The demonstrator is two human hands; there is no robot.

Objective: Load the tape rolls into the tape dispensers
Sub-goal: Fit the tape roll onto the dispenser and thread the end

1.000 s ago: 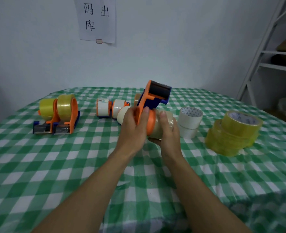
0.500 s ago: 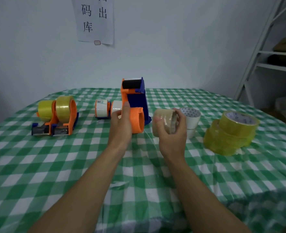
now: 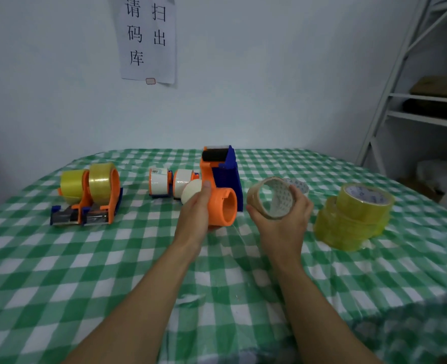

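Note:
My left hand (image 3: 195,214) grips an orange and blue tape dispenser (image 3: 221,187) that stands upright above the tablecloth, its bare orange hub facing right. My right hand (image 3: 282,222) holds a clear tape roll (image 3: 268,198) a short way to the right of the hub, with the roll's hole turned toward me. Two dispensers loaded with yellow tape (image 3: 90,195) lie at the far left. Two dispensers with white tape (image 3: 171,182) lie behind my left hand, and a loose white roll (image 3: 191,190) sits beside them.
A stack of yellow tape rolls (image 3: 353,216) stands at the right of the green checked tablecloth (image 3: 112,258). A white roll (image 3: 299,186) peeks out behind the clear one. A metal shelf (image 3: 414,106) rises at the far right, and a paper sign (image 3: 149,38) hangs on the wall.
The clear roll has come off the dispenser's hub and moved right in my right hand. My left hand has turned the dispenser upright. The gap between roll and hub has stayed since half a second ago.

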